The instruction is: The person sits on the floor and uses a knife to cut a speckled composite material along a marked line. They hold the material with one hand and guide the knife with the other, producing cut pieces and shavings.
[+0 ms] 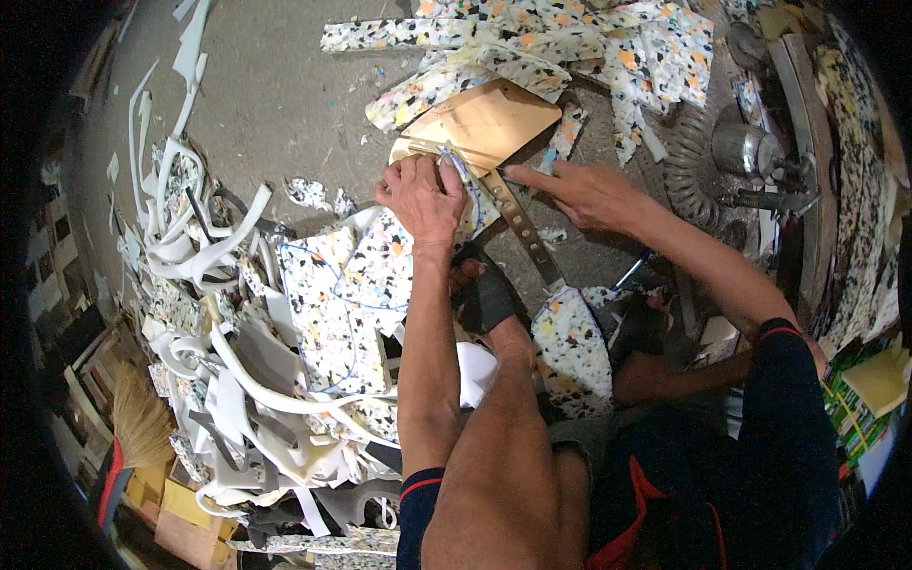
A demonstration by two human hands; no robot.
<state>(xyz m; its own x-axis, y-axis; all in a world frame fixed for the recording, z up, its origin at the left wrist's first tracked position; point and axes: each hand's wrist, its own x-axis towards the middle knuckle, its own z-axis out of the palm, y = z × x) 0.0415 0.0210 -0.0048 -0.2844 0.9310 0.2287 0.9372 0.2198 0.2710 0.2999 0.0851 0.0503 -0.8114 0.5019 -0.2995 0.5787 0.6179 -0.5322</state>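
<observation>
My left hand (426, 199), its fingers bent over, grips a piece of speckled foam (482, 217) with a blue line drawn on it. My right hand (589, 198) is closed round the dark handle of a knife (511, 175), and its thin blade seems to run left toward my left hand. Beyond both hands lies a tan board (484, 123). Between my hands a metal strip with holes (522, 228) slants down to a speckled foam pad (573, 356) by my legs. Under my left forearm rests a larger foam sheet (328, 318), also marked in blue.
White and grey foam offcuts (237, 370) pile up at the left. Speckled foam strips (570, 47) lie scattered at the far side. On the right stands metal machinery with a coil spring (689, 171). A blue pen (632, 273) is near my knee; a broom (141, 418) lies lower left.
</observation>
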